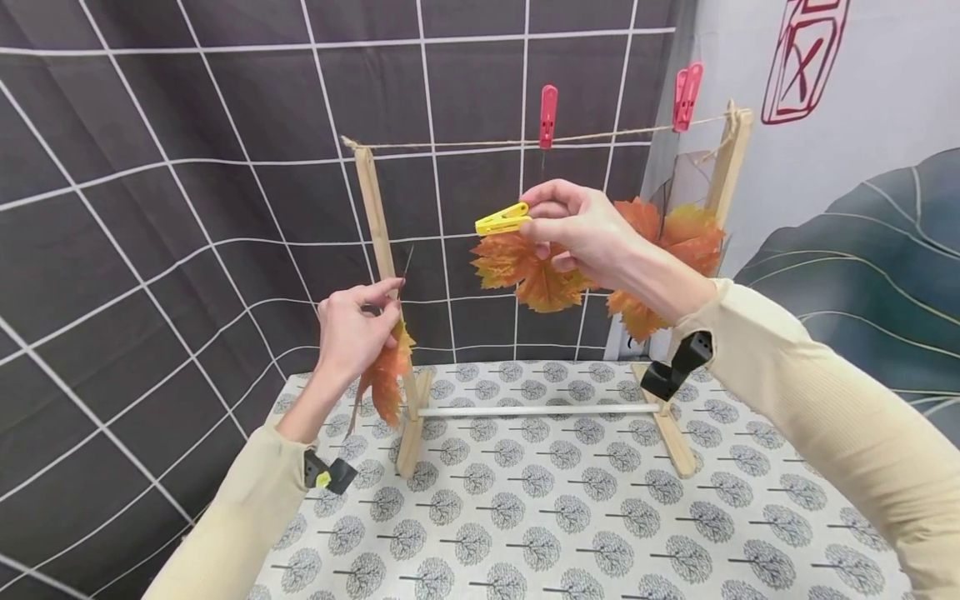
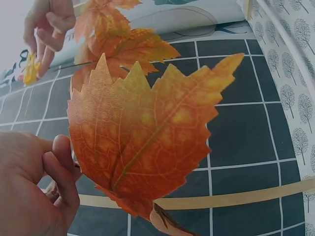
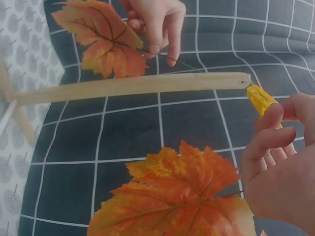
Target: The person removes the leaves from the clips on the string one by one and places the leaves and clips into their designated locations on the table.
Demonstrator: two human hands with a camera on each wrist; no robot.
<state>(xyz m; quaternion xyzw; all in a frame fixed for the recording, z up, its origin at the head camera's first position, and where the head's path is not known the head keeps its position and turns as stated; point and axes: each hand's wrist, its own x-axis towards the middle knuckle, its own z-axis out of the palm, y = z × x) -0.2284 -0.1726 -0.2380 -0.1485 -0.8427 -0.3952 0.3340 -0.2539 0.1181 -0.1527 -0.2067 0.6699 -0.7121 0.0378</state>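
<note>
My left hand (image 1: 356,329) pinches the thin stem of an orange maple leaf (image 1: 388,375) beside the rack's left post. In the left wrist view that leaf (image 2: 147,132) fills the middle, orange-red with yellowish tips. Between thumb and fingers, my right hand (image 1: 581,229) holds a yellow clothespin (image 1: 502,219) below the twine (image 1: 465,145). Behind the right hand hangs a second orange leaf (image 1: 551,287), its stem held by a red clothespin (image 1: 548,117) on the twine. Another red clothespin (image 1: 686,97) sits farther right, above more orange leaves (image 1: 686,237).
The wooden rack has a left post (image 1: 378,217), a right post (image 1: 729,162) and a white crossbar (image 1: 540,410). It stands on a tree-patterned tablecloth (image 1: 510,517). A dark gridded curtain (image 1: 225,200) is behind, with a pale printed cloth (image 1: 885,100) at the right.
</note>
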